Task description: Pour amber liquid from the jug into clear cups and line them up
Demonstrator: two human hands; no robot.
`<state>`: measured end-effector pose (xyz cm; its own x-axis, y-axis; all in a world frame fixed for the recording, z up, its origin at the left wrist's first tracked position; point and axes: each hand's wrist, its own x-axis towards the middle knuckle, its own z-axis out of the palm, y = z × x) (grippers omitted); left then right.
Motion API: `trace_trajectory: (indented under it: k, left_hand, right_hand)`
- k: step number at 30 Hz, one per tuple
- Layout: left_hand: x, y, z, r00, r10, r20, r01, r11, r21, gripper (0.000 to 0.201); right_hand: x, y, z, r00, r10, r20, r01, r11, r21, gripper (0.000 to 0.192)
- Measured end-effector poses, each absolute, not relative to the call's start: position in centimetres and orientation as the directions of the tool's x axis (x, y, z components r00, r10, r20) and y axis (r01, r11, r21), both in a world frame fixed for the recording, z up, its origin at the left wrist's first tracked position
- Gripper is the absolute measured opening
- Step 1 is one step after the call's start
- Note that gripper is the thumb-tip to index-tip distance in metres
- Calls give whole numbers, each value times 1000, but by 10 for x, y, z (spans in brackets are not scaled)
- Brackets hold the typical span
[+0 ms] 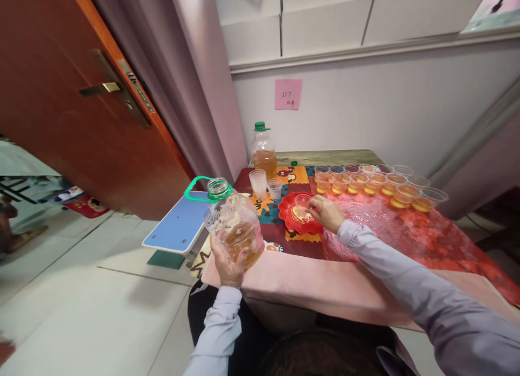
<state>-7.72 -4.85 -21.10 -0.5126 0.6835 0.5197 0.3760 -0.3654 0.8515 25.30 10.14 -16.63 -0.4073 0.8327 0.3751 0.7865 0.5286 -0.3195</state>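
My left hand [228, 261] is wrapped round the lower part of a clear plastic jug [235, 224] with amber liquid in it. The jug has a green handle, an uncapped mouth and leans a little. Over a red scalloped dish [286, 219], my right hand [325, 212] pinches the rim of a small clear plastic cup [302, 201]. Its fingers partly hide the cup, and I cannot tell whether liquid is in it. Left of the dish stand a stack of clear cups [258, 184] and another cup [275, 189].
Rows of cups with amber liquid [372, 184] line the table's back right. A second jug [264, 162], capped in green, stands behind the stack near a loose green cap [294, 163]. A pink cloth [284, 278] covers the front edge. A blue stool [176, 222] stands left.
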Motion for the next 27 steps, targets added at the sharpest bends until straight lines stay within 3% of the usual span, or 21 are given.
trace_trajectory:
  k: [4,8,11,13,15,17,21,27]
  left_hand:
    - [-77,-48,-210,-504,679,534,393,-370,842,111]
    - [-77,-49,-209,-512,673,534,416,-350,840,113]
    - [-77,-49,-208,-502,681,533,409,-357,840,113]
    - [-76,-48,-207,-507,677,534,405,-360,840,113]
    - [-77,-49,-205,-507,682,527,399,-356,845,114]
    - [-79,-51,-201,-484,712,509,391,-344,854,120]
    - [-85,-56,-188,-449,762,467,396,-299,868,127]
    - [-83,-43,-178,-562,703,436,364,-263,893,112]
  right_hand:
    - [252,102,-162,-400,839,369,789,520,-326,11]
    - [255,88,-149,-334,828,451,769,516,-379,46]
    - [240,65,-137,-124,817,563,631,503,-591,57]
    - [214,45,-136,-18,864,503,420,463,-781,50]
    - [181,27,-143,-95,926,366,175,377,-910,43]
    - [146,15,-156,-232,933,273,39,290,-956,48]
    - [101,13,-183,-326,913,245,-44,244,-969,75]
    - [97,24,-193,-393,866,308,-115,286,-951,74]
